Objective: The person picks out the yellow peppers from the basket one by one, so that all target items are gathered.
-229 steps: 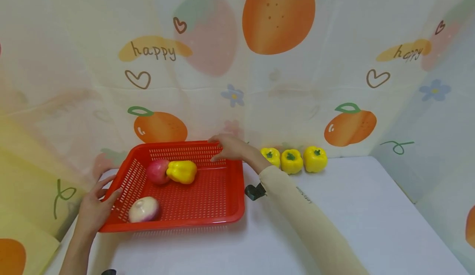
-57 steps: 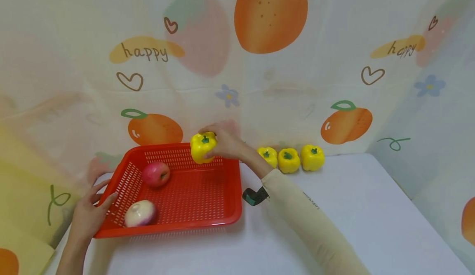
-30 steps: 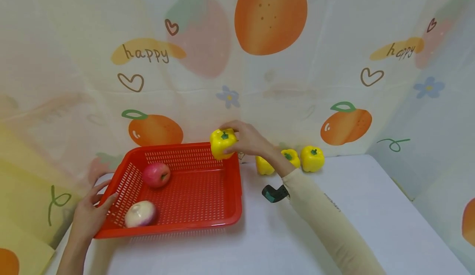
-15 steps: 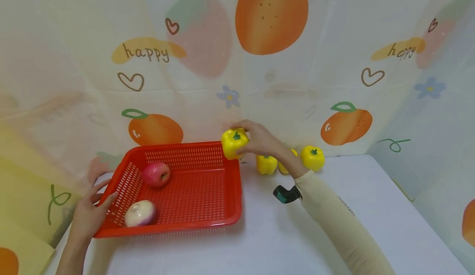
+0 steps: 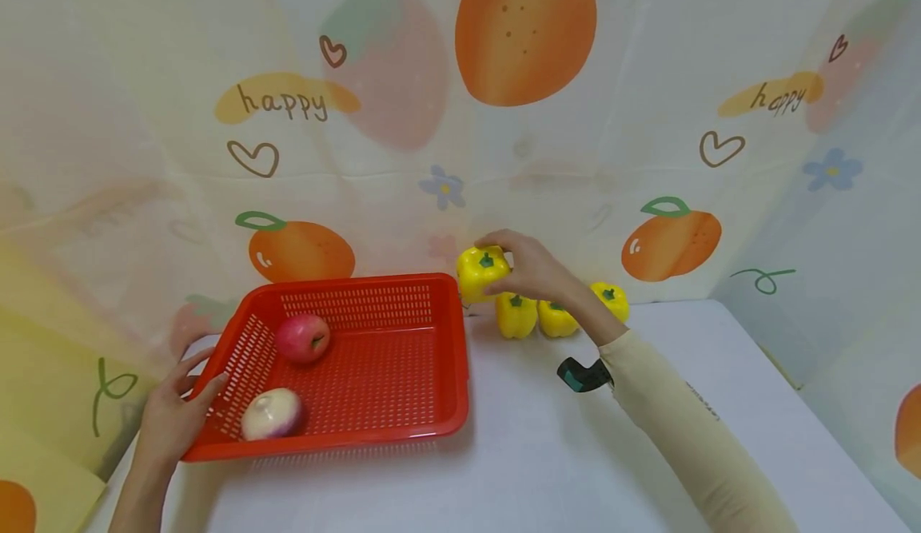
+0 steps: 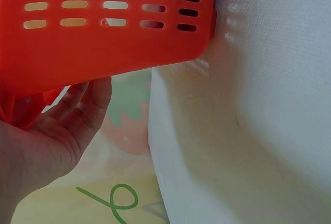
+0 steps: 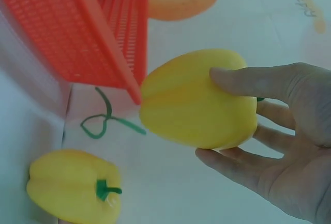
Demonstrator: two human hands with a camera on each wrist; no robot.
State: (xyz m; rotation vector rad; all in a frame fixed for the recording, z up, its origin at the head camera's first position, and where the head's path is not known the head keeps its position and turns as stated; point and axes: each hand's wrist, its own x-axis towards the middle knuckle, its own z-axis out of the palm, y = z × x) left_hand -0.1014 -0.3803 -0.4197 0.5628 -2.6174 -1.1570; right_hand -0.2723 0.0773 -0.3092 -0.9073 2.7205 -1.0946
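My right hand (image 5: 531,268) holds a yellow bell pepper (image 5: 479,274) in the air, just right of the red plastic basket's far right corner. In the right wrist view, the thumb and fingers pinch the pepper (image 7: 191,100) from its stem end. My left hand (image 5: 171,417) grips the left rim of the basket (image 5: 381,385); in the left wrist view its fingers (image 6: 93,105) lie along the outside under the rim. Inside the basket, a red apple (image 5: 302,338) rests near the back left, and a white-and-purple onion (image 5: 270,415) near the front left.
Three more yellow bell peppers stand in a row right of the basket along the back: a near one (image 5: 516,317), a middle one (image 5: 557,321) and a far one (image 5: 612,301), partly behind my right arm. A fruit-printed curtain (image 5: 547,165) backs the white table (image 5: 504,469).
The yellow bell pepper, earlier beside the apple in the basket, has been lifted out by my right hand and carried right, past the basket's rim. My left hand keeps its place.
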